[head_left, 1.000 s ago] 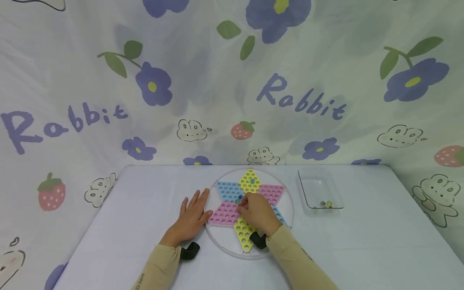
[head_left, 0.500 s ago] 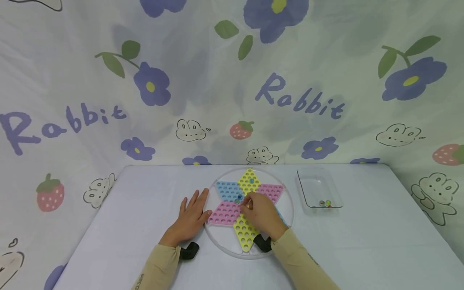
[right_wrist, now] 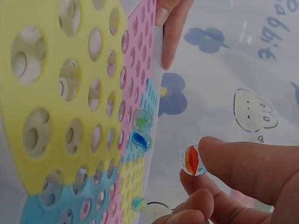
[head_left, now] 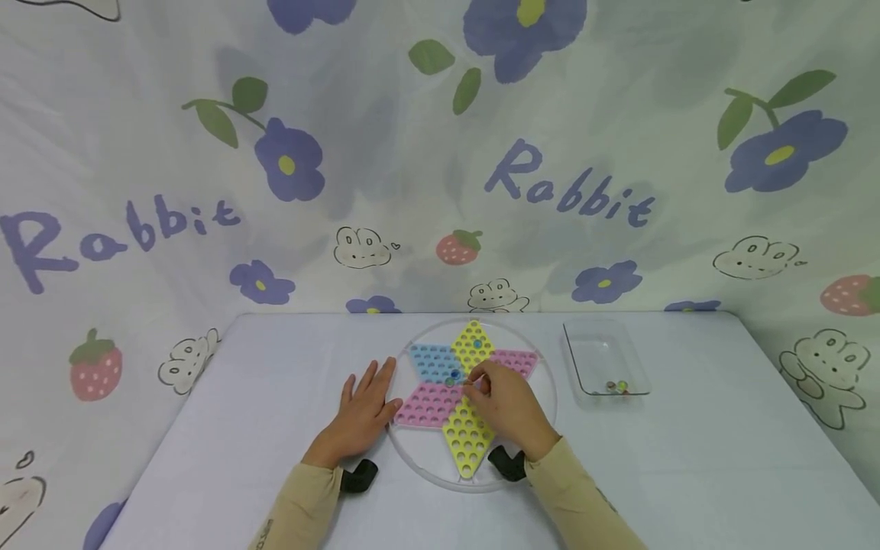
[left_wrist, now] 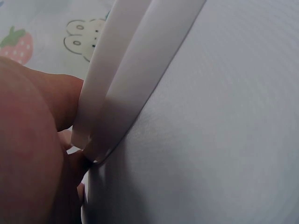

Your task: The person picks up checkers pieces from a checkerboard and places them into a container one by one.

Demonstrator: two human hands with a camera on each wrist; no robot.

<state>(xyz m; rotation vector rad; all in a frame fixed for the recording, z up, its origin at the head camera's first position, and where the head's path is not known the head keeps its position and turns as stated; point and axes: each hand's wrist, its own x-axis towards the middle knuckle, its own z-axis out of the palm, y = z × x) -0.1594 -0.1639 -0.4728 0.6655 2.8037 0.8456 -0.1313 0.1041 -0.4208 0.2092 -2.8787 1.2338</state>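
A round Chinese checkers board [head_left: 469, 451] with a yellow, pink and blue star of holes lies on the table. Over its middle my right hand [head_left: 505, 401] pinches a clear marble [right_wrist: 192, 160] with a red-orange swirl between thumb and finger, held off the board in the right wrist view. A green-swirled marble [right_wrist: 142, 120] and a blue-swirled marble [right_wrist: 141, 141] sit side by side near the centre. Another blue-green marble [head_left: 477, 344] sits in the far yellow point. My left hand [head_left: 364, 412] lies with fingers spread at the board's left side, thumb against its white rim [left_wrist: 107, 98].
Right of the board stands a clear plastic box [head_left: 572, 355] holding a few marbles [head_left: 616, 387] at its near end. White cloth covers the table [head_left: 687, 451]. A patterned curtain [head_left: 412, 153] hangs behind the far edge.
My right hand has drawn slightly to the right, fingertips still pinched over the board's middle. The left hand stays in place.
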